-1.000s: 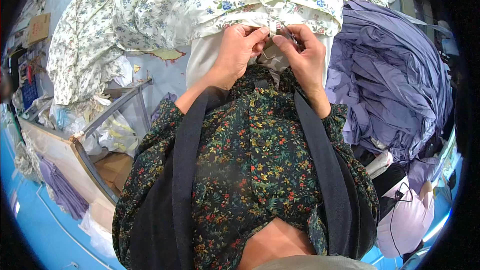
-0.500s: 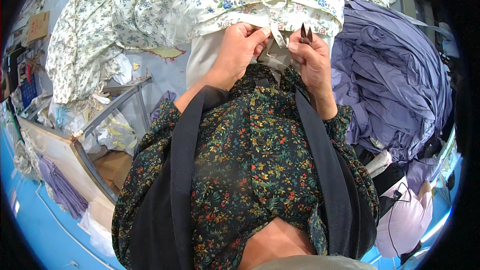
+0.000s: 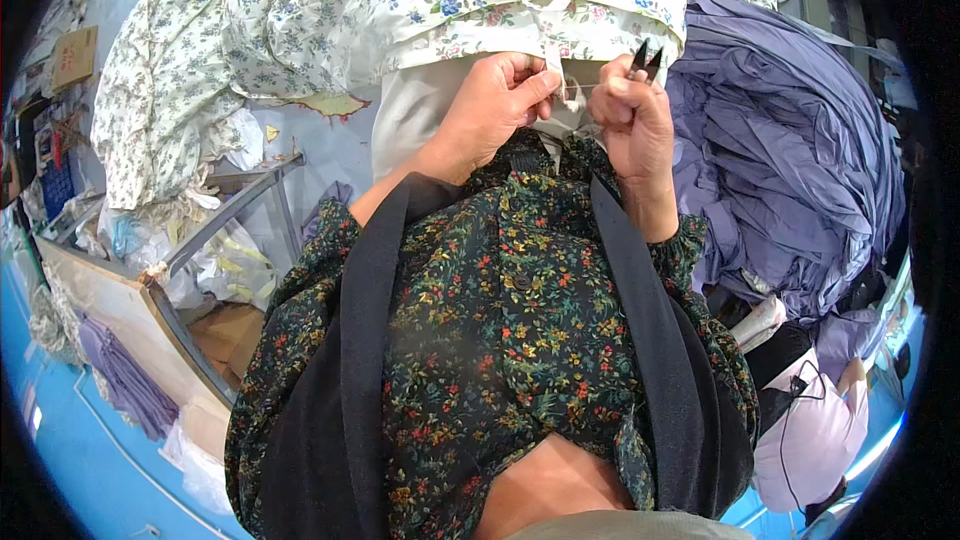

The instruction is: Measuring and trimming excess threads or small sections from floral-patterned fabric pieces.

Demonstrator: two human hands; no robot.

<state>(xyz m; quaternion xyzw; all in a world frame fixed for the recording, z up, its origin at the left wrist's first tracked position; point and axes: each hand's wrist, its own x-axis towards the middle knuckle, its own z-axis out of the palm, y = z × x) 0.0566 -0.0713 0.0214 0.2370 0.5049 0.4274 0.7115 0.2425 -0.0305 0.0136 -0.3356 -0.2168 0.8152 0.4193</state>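
Head view, and the right hand (image 3: pixel 634 112) has just swung out to the right, carrying the black snips (image 3: pixel 640 58) clear of the floral cloth (image 3: pixel 450 6), while the left hand (image 3: pixel 485 108) has slid only a touch nearer and to the right. That leaves a gap between the two hands, and a pale strand (image 3: pixel 580 90) seems to run across it, though it is too fine to be sure of both ends. As for the work in hand, my reading is that the blades are standing off from the cloth, not cutting, at this instant. Now the grip: right fingers curled firmly round the snips, blade tips apart and pointing to the far side; left thumb and fingertips pinched narrow on a white strip (image 3: pixel 553 52) that hangs at the cloth's near edge. The cloth itself, white with blue and pink flowers, spreads over the far middle and trails down to the left, with the grey worktop (image 3: pixel 328 146) showing just beside it. Over to the containers: near left stands an open-topped bin (image 3: pixel 228 222), metal-railed and pale-panelled, with clear plastic (image 3: pixel 238 265) bunched inside and brown cardboard (image 3: pixel 226 335) lower down. Farther left sit a cardboard box (image 3: pixel 75 57) and a blue crate (image 3: pixel 58 186), and what either contains I cannot tell. On the right, a great heap of purple cloth (image 3: pixel 790 130) bulges, well folded over itself.
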